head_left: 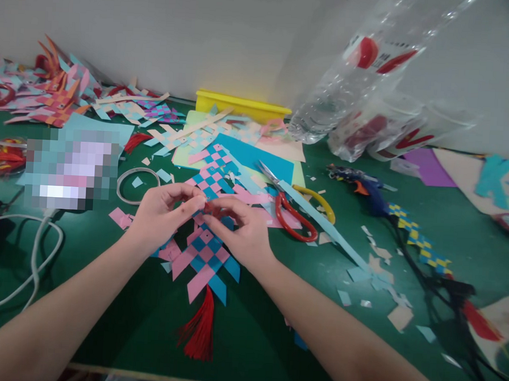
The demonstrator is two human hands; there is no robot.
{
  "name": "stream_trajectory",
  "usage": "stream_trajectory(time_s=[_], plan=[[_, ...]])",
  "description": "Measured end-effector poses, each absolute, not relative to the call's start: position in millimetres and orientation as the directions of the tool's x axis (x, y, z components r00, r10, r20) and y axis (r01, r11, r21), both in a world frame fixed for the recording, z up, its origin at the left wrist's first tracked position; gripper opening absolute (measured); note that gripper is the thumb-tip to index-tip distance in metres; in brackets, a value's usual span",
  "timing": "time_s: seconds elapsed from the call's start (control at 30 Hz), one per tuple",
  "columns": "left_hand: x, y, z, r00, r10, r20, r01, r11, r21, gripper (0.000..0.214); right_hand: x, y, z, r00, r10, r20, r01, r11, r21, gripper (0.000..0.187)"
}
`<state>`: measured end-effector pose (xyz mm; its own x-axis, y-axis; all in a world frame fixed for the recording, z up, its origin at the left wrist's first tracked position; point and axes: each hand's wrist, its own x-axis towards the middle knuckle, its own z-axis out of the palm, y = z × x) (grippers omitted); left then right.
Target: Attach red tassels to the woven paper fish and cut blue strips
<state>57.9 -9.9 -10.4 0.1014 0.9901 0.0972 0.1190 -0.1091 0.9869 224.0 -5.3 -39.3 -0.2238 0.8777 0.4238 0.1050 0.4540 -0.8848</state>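
Left hand (162, 211) and right hand (246, 227) pinched narrow on woven paper (207, 252), red tassel (201, 330) lay below, scissors (278, 210) lay near right hand.

Just left of the scissors (280, 206), your left hand (163, 214) and right hand (247, 229) meet over the paper chain (206, 250); farther left lies a ring (118, 188). Across the scissors runs a paper strip (321, 221). Behind them you have a box (244, 104); to their right, a glue gun (376, 198).
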Motion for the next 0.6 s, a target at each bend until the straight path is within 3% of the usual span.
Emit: stream_trajectory(time_s=[0.1,0.3,0.6], plan=[[57.8,-8.5,-13.3,0.048,0.997,0.057,0.051,-0.059,0.997,0.014,224.4,-6.4,-39.6,-0.202,0.877,0.437,0.117,0.464,-0.878,0.001],[55.1,-5.8,-18.0,0.014,1.000,-0.005,-0.124,0.007,0.992,0.015,226.5,-8.3,-40.0,-0.138,0.887,0.440,0.043,0.449,-0.892,0.003],[52.0,-4.4,-17.8,0.055,0.998,0.015,-0.008,-0.015,1.000,0.008,227.4,-7.6,-36.5,-0.128,0.887,0.444,-0.114,0.431,-0.895,0.012]])
